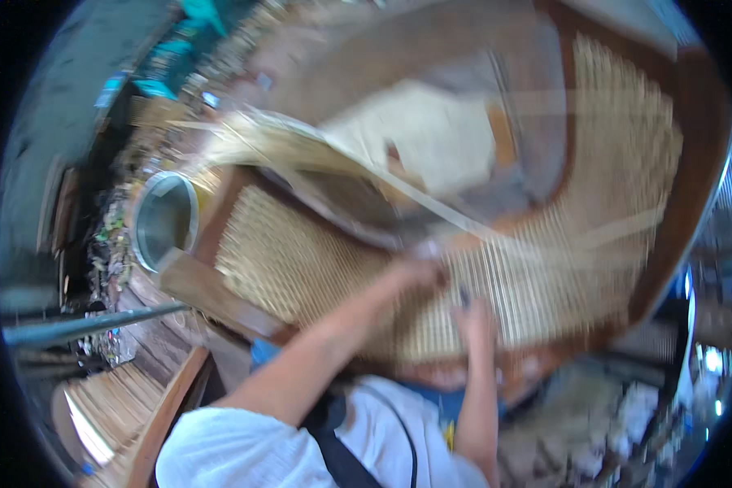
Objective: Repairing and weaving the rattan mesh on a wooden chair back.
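Observation:
A curved brown wooden frame (681, 187) lies before me, filled with woven cane (301, 256). My left hand (421, 270) is at the inner edge of the weave, close to the wooden rim; motion smears its fingers. Just right of it, my right hand (475, 319) is closed low over the cane, with a small dark tip showing at its fingers. What that tip belongs to cannot be made out. A long pale cane strip (431, 203) runs slantwise from the upper left down to the weave beyond my hands.
At the left stands a round bucket (164, 221) with a pale rim. A bluish pole (98, 324) juts in below it. Wooden slatted furniture (122, 407) is at the lower left. Scraps litter the ground at the upper left, and pale crumpled material (636, 415) lies at the lower right.

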A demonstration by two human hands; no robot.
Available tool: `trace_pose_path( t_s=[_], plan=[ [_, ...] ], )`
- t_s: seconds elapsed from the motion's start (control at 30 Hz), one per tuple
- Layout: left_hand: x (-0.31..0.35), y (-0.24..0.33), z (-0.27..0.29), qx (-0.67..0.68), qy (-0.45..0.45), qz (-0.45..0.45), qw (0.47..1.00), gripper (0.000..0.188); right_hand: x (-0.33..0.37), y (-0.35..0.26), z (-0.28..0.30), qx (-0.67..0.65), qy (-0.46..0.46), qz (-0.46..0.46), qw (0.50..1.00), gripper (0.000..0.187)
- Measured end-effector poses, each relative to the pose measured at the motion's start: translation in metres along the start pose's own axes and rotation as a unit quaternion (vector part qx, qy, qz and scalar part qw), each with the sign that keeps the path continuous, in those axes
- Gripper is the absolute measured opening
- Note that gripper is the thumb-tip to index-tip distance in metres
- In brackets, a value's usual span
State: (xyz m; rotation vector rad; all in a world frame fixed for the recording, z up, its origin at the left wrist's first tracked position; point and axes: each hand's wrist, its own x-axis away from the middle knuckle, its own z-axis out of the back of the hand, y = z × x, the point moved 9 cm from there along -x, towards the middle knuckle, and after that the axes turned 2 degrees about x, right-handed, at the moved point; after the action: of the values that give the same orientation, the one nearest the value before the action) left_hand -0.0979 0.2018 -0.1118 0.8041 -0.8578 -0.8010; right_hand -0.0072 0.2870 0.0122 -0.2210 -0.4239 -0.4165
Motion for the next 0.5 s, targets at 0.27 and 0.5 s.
trace_pose_path(
  t_s=[0.27,0.5],
  plan=[
    [0.008,0.003,-0.005,-0.026,0.092,0.021,0.995,0.031,0.005,0.012,-0.053,-0.071,0.114,-0.028,0.991,0.019],
    [0.003,-0.008,-0.006,0.685,0.16,0.046,0.709,0.02,-0.012,0.006,-0.038,-0.076,0.081,-0.008,0.994,0.02]
  ],
)
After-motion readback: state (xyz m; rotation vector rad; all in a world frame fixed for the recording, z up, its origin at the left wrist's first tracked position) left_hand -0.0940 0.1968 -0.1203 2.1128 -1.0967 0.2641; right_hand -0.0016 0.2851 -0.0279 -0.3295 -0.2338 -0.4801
